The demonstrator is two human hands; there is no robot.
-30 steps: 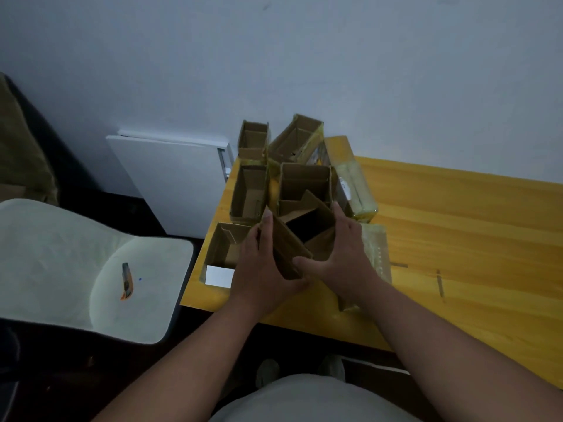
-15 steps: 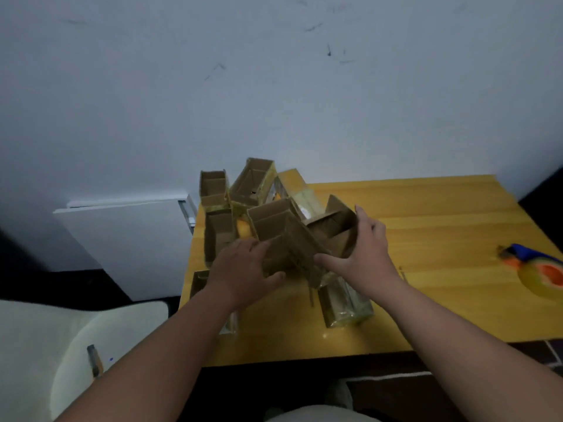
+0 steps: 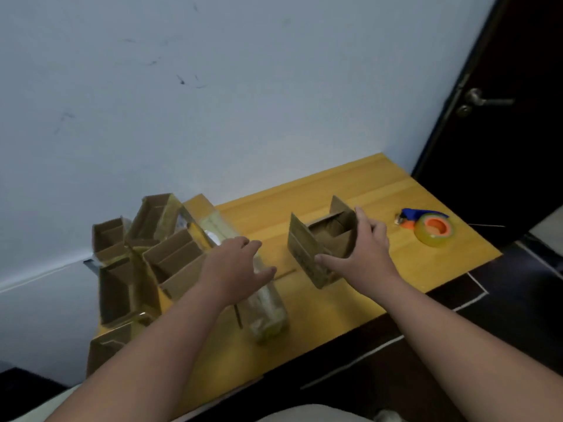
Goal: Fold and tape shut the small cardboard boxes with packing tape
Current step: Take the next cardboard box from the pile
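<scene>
A small open cardboard box stands on the yellow wooden table, its flaps up. My right hand grips it from the near right side, thumb on the front wall and fingers over the far rim. My left hand hovers to the left of the box with relaxed fingers, holding nothing, above a taped-up box lying flat. A roll of packing tape on a blue and orange dispenser lies at the table's right end.
Several open cardboard boxes are heaped at the table's left end against the wall. A dark door with a lever handle stands at the right. The table's front edge runs just under my forearms.
My right hand has carried the open box out of the pile, rightward to the table's middle. My left hand has let go of it and trails behind. The view has swung right.
</scene>
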